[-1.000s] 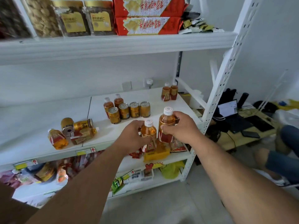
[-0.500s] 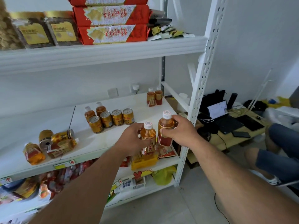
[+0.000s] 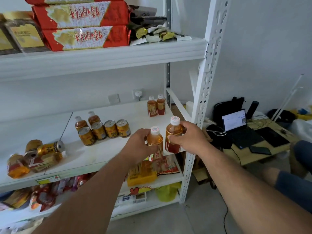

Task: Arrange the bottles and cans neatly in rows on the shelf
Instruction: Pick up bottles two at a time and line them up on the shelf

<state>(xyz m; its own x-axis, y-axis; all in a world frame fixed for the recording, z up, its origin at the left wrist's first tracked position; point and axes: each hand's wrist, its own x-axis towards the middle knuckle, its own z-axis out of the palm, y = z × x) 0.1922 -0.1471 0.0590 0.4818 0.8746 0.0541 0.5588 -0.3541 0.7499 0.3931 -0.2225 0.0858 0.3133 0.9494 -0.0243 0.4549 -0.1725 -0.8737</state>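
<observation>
My left hand (image 3: 137,147) grips an amber tea bottle (image 3: 155,139) with a white cap at the front right of the white middle shelf (image 3: 104,149). Right beside it my right hand (image 3: 190,139) grips a second, slightly taller-looking tea bottle (image 3: 173,132). Both bottles are upright. Two more bottles (image 3: 156,106) stand at the back right. A row of gold cans (image 3: 104,130) with two bottles (image 3: 87,120) behind stands mid-shelf. At the left, several cans and bottles (image 3: 35,156) lie toppled.
The white perforated upright (image 3: 205,92) stands just right of my right hand. The upper shelf (image 3: 101,56) carries red snack packs and jars. Snack packets fill the lower shelves. A laptop (image 3: 236,125) sits on a low desk to the right, next to a seated person's leg (image 3: 302,154).
The view has swung left and slightly down relative to the shelf. Both hands still hold the same two bottles at the shelf's front right, the right bottle a little higher.
</observation>
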